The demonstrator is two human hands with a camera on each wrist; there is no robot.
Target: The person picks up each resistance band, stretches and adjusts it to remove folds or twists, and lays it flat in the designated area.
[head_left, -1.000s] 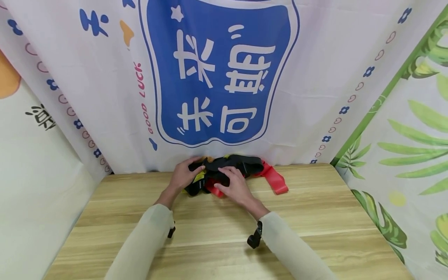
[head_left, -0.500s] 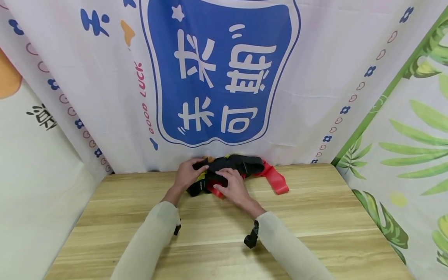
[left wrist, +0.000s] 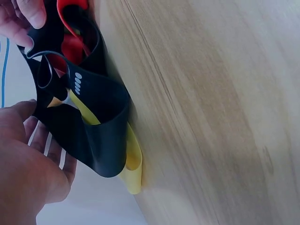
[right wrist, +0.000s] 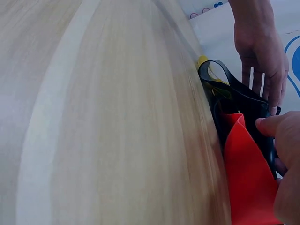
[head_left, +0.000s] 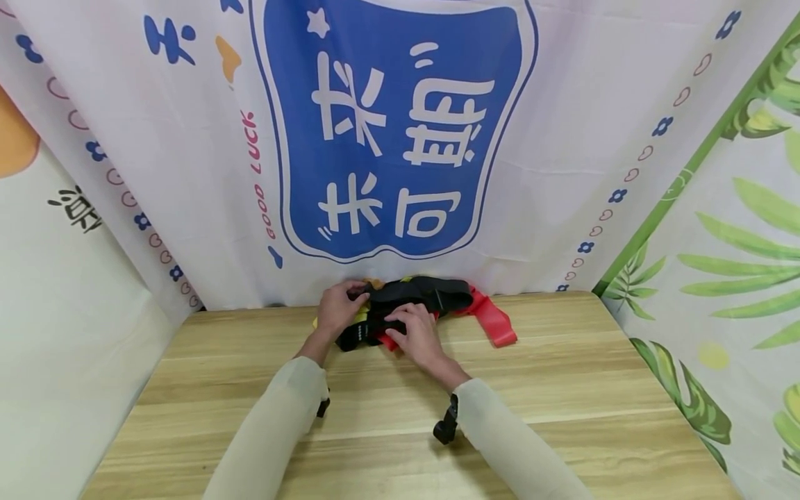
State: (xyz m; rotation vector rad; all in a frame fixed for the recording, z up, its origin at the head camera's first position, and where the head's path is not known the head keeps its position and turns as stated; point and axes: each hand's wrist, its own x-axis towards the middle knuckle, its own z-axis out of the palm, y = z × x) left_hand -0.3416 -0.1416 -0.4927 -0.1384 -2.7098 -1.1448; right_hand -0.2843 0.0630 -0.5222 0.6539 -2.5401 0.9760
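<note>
A bunch of flat, rubbery resistance bands lies at the back of the table, against the hanging cloth. The black band (left wrist: pixel 105 147) is looped on top, with white dots printed on it. My left hand (head_left: pixel 337 310) holds its left part, thumb and fingers on either side of the edge. My right hand (head_left: pixel 417 335) pinches a black fold near the middle, seen at the upper left in the left wrist view. The red band (head_left: pixel 495 325) trails out to the right; the yellow band (left wrist: pixel 134 176) shows beneath the black loops. Inner folds are partly hidden.
The wooden table (head_left: pixel 387 444) stretches from the bands toward me. A printed cloth (head_left: pixel 550 139) hangs right behind the table's back edge, a leaf-patterned cloth (head_left: pixel 737 292) on the right. Black straps (head_left: pixel 446 422) sit at my wrists.
My left hand has shifted slightly right along the black band. Black folds between the hands have been spread and show a wider loop. The right hand has barely moved.
</note>
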